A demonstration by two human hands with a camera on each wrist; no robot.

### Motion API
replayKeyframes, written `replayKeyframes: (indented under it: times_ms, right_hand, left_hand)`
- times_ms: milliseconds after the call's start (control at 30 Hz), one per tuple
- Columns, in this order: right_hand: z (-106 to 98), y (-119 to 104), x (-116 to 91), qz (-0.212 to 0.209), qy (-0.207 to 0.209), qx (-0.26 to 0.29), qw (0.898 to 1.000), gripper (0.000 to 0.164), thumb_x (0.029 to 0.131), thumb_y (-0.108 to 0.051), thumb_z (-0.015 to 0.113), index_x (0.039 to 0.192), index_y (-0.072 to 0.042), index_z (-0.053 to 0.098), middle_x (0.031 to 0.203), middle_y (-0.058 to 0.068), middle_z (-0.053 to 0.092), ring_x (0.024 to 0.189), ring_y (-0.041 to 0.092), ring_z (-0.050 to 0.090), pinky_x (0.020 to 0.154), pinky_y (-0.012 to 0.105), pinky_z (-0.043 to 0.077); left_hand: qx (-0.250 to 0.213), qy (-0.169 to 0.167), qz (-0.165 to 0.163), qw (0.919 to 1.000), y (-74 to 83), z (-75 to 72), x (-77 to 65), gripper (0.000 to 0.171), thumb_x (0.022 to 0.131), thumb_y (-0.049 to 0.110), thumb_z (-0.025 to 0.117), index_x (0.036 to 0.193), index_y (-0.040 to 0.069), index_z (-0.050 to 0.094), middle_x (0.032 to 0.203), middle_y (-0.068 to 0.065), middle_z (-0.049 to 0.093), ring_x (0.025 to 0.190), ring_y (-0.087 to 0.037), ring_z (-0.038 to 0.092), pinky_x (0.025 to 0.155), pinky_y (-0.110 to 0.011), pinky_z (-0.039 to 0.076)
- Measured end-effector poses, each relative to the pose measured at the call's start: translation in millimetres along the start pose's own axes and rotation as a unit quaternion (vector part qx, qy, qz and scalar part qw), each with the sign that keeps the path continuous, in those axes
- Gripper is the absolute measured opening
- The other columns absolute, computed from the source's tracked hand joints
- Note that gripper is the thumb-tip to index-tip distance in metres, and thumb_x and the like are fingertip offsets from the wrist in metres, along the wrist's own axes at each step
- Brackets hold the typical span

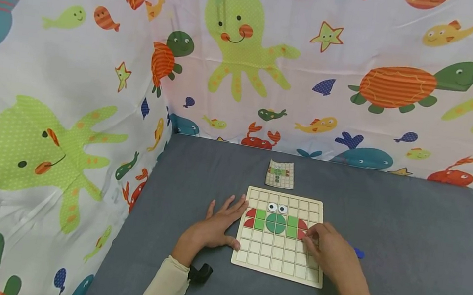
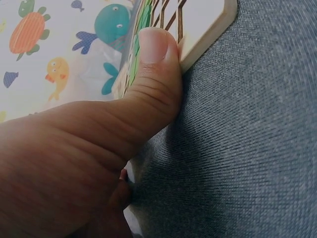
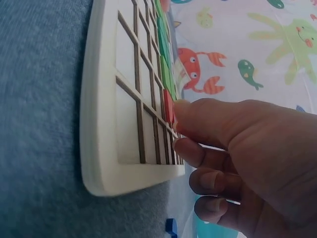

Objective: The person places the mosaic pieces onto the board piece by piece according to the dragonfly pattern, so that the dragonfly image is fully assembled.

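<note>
A square wooden grid board lies on the grey cloth, with red, light green and dark green tiles and two eye tiles in its cells. At its right side, my right hand has thumb and forefinger together at the lower right red quarter-round tile. That tile sits at its cell, and the fingertips hide part of it; the other fingers are loosely curled. My left hand is spread at the board's left edge. Its thumb rests on the rim, while the other fingers lie along the side.
Behind the board lies a small pattern card showing a similar figure on a grid. A blue object is partly hidden behind my right hand. A sea-animal printed cloth hangs at the back and left of the grey surface.
</note>
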State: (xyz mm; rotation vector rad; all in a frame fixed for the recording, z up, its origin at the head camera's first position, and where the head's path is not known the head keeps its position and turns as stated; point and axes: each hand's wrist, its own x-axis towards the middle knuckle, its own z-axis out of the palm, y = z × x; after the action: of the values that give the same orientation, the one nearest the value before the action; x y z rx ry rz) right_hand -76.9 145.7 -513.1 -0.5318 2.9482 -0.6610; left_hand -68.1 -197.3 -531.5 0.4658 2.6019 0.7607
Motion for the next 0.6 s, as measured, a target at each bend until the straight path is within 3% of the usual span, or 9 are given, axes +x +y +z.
replayKeyframes:
  times_ms: [267, 600]
  right_hand:
    - [-12.6, 22.3, -11.3, 0.024, 0.007, 0.031, 0.999, 0.017, 0.102, -0.023, 0.074, 0.109, -0.008, 0.071, 0.106, 0.007, 0.066, 0.082, 0.017, 0.059, 0.068, 0.040, 0.051]
    - [-32.3, 58.5, -28.8, 0.053, 0.057, 0.025, 0.997, 0.013, 0.102, -0.015, 0.071, 0.109, -0.004, 0.073, 0.101, 0.012, 0.066, 0.077, 0.020, 0.056, 0.065, 0.039, 0.047]
  left_hand:
    - [-0.001, -0.004, -0.005, 1.0000, -0.1, 3.0, 0.0, 0.121, 0.080, 0.047, 0.084, 0.172, 0.022, 0.010, 0.179, 0.005, 0.001, 0.165, -0.026, -0.006, 0.125, -0.068, -0.009]
    - [0.003, -0.007, -0.007, 1.0000, 0.6, -0.1, 1.7, 0.121, 0.081, 0.046, 0.084, 0.172, 0.023, 0.008, 0.179, 0.006, -0.001, 0.165, -0.024, -0.007, 0.125, -0.068, -0.009]
